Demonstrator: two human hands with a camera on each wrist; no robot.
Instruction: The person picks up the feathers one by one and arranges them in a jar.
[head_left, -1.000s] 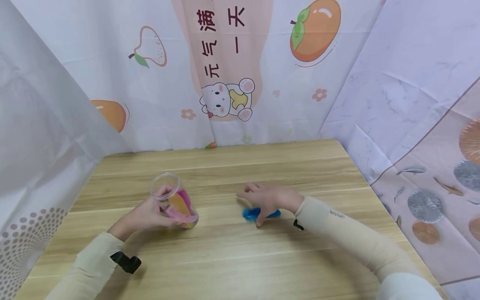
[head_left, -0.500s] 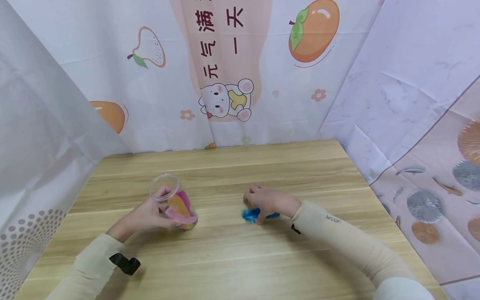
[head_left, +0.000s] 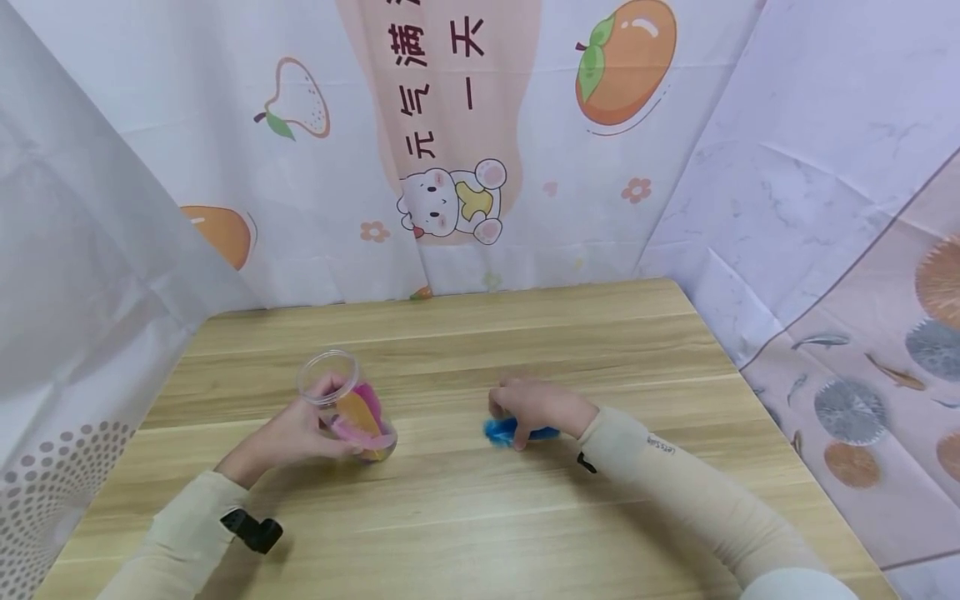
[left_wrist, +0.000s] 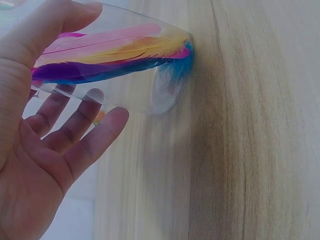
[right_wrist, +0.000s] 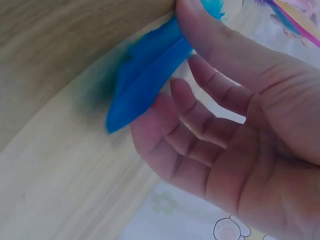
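My left hand [head_left: 294,433] holds a clear plastic cup [left_wrist: 142,95], tilted a little on the table's left half. Its thumb lies along one side and the fingers wrap the other. Inside the cup are several feathers [left_wrist: 112,52] in pink, orange, purple and blue. Near the table's middle, my right hand [head_left: 546,407] pinches a blue feather [right_wrist: 147,75] between thumb and fingers. Both ends of this feather stick out past the hand in the head view. It appears to be at or just above the tabletop.
The wooden table [head_left: 450,525] stretches around both hands. Behind it hangs a white printed curtain [head_left: 330,225], and more cloth covers the left and right sides. A small black camera [head_left: 252,530] is strapped on the left wrist.
My right hand's fingers have drawn in from a spread pose and closed on the blue feather. The left hand and cup have stayed nearly in place.
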